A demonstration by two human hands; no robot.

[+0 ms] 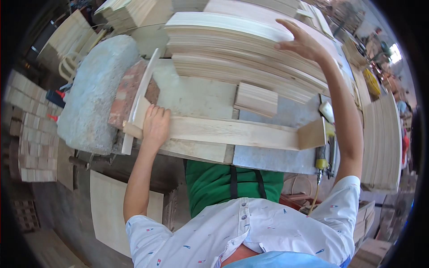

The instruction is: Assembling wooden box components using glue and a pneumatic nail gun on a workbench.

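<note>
My left hand is closed over the left end of a long pale wooden board. The board lies across the bench in front of me, with a short end piece standing at its right end. Another short piece is beside my left hand, close to an upright wooden strip that leans by a red brick. Higher up on the right, my right hand is open with fingers apart, over a large stack of thin boards. It holds nothing.
A big rough stone block stands left of the brick. A small stack of short boards sits behind the long board. At the bench's right lies an air tool with a hose. Bottles with red tips are at far left; wood stacks surround the bench.
</note>
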